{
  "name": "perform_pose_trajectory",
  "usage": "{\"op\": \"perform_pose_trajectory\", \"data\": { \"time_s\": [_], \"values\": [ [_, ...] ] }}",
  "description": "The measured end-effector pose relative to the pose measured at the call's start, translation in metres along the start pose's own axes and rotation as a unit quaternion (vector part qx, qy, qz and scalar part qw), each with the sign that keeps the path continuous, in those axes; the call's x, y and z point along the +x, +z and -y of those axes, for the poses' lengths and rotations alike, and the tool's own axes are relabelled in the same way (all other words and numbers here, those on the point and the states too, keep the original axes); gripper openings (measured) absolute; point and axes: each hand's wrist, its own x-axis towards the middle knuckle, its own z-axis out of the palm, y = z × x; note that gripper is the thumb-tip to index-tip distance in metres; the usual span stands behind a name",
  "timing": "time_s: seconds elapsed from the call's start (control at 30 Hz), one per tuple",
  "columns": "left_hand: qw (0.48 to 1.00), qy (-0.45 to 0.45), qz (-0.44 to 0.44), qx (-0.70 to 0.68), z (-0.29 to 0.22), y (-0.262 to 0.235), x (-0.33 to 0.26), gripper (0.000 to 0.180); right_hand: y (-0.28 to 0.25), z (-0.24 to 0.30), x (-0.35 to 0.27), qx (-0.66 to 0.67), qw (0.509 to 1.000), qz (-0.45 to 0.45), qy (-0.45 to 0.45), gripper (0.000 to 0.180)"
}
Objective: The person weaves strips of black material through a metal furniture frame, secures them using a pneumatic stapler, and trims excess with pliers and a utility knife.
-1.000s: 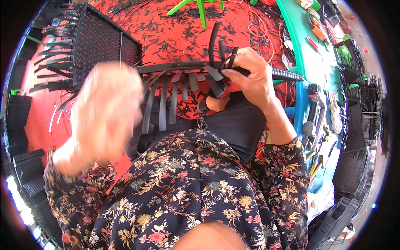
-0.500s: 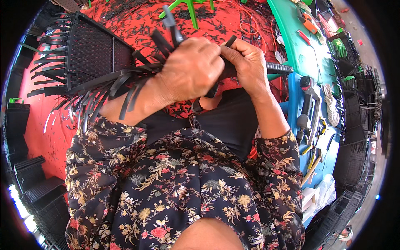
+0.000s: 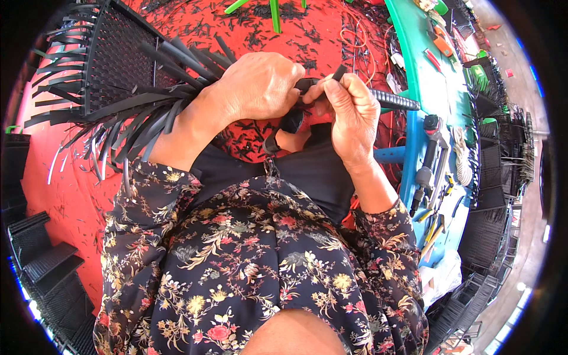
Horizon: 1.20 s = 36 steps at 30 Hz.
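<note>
Right grip (image 3: 356, 118) pinches a strip (image 3: 339, 73), loose strips (image 3: 133, 103) crowding left forearm (image 3: 192, 127).

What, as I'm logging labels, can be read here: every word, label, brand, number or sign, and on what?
No text can be read.
Strips and floral top: no lettering shows.
Dark grey tool and orange thing: too small to tell any marks.

Matt plastic strips (image 3: 160, 96), smooth cloth blouse (image 3: 260, 254), glossy tabletop (image 3: 435, 89)
</note>
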Motion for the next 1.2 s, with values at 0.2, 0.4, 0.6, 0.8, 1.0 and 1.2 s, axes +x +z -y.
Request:
{"op": "perform_pose_trajectory", "data": {
  "time_s": [0.2, 0.4, 0.6, 0.8, 1.0, 1.2],
  "values": [
    [0.998, -0.062, 0.018, 0.017, -0.013, 0.005, 0.001, 0.021, 0.001, 0.018, 0.002, 0.024, 1.0, 0.002, 0.015, 0.02],
    [0.998, -0.06, -0.005, 0.015, -0.013, 0.005, -0.004, 0.024, -0.004, 0.043, -0.003, -0.046, 0.998, 0.04, 0.027, 0.019],
    [0.998, -0.045, -0.042, 0.009, -0.015, 0.016, -0.007, 0.025, 0.001, 0.057, 0.011, -0.125, 0.99, 0.058, 0.025, 0.022],
    [0.994, -0.016, -0.108, 0.031, -0.009, 0.016, -0.016, 0.022, 0.005, 0.053, 0.059, -0.162, 0.979, 0.093, 0.086, 0.016],
    [0.992, -0.013, -0.121, 0.025, -0.012, 0.014, -0.022, 0.018, 0.013, 0.024, 0.086, -0.229, 0.972, 0.059, 0.002, 0.028],
    [0.991, -0.004, -0.131, 0.036, -0.017, 0.013, -0.022, 0.028, -0.001, -0.008, 0.105, -0.368, 0.929, 0.023, -0.03, 0.029]
  ]
}}
